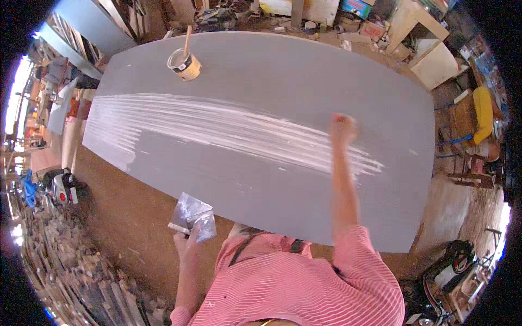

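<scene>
A large grey board (272, 81) lies flat before me, crossed by a long band of white streaks (217, 127). My right hand (342, 129) is stretched out over the board at the right end of the streaks; it is blurred and its fingers look closed, and I cannot tell what it grips. My left hand (187, 242) stays near my body, off the board's near edge, holding two flat metal scraper blades (191, 216). An open tin (185, 64) with a wooden stick standing in it sits on the far left part of the board.
Bare dirt floor lies under the board's near edge. Stacked wood scraps (70, 271) fill the lower left. A machine (60, 187) stands at left. Wooden boxes (435, 60) and a yellow container (483, 111) sit at right, and clutter lines the far side.
</scene>
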Demonstrator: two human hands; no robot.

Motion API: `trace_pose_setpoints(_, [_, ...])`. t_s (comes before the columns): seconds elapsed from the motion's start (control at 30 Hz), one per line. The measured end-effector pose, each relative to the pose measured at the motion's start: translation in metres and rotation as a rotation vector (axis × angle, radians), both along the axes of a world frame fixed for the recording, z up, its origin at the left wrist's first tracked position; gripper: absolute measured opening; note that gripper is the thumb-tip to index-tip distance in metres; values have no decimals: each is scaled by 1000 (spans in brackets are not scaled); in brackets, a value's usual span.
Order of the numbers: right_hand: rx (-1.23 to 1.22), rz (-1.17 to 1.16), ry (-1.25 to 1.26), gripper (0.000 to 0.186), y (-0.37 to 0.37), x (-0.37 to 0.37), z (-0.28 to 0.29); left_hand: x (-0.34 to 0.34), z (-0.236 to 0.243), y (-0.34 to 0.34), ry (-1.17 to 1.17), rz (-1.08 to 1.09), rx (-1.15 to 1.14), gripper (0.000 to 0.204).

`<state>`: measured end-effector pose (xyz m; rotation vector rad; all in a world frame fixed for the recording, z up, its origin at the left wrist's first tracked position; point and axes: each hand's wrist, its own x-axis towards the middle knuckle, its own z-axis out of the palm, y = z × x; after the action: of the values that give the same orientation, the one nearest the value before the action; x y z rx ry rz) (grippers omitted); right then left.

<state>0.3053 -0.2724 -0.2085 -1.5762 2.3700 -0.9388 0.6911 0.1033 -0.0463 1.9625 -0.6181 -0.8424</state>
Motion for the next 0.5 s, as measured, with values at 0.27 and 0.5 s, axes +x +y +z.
trace_pose_setpoints(0.27, [274,367,-414,31,-107,269,-29,-31,17,-60,-69,76,9,18])
trace_pose_setpoints(0.5, [207,442,-681,29,-30,127,-37,77,-13,-37,11,40,-23,18])
